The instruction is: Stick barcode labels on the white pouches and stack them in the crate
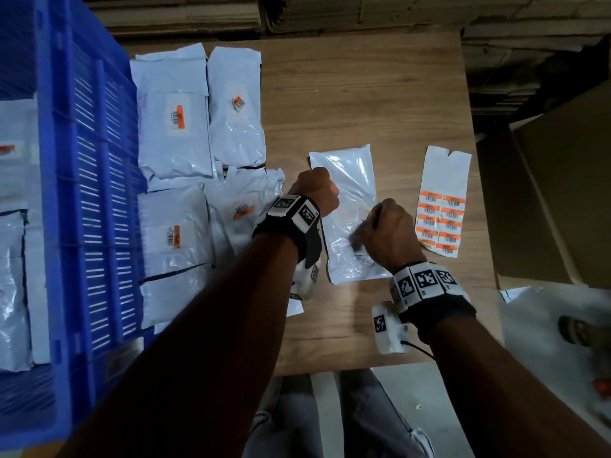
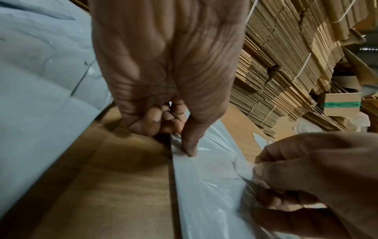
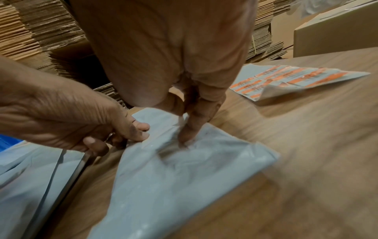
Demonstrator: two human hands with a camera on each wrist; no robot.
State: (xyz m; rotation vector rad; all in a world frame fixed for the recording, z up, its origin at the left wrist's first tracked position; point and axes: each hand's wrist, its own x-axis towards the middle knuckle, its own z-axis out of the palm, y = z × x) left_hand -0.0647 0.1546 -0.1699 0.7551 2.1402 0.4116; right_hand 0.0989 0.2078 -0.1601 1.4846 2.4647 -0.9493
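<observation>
At the centre of the head view, a white pouch [image 1: 345, 213] lies flat on the wooden table [image 1: 363, 104], its long axis running top to bottom with a slight tilt. The left hand [image 1: 317, 191] is curled at its upper left edge; the right hand [image 1: 386, 231] is curled at mid-pouch. The label sheet [image 1: 443, 201] sits just right, the blue crate [image 1: 66, 193] far left.

In the left wrist view, the pouch edge is pinned under the thumb [image 2: 189, 145].

In the right wrist view, a fingertip [image 3: 185, 134] is pressed into the film; whether a label is held cannot be told. The pouch is judged light, soft and slippery, best gripped at an edge.
</observation>
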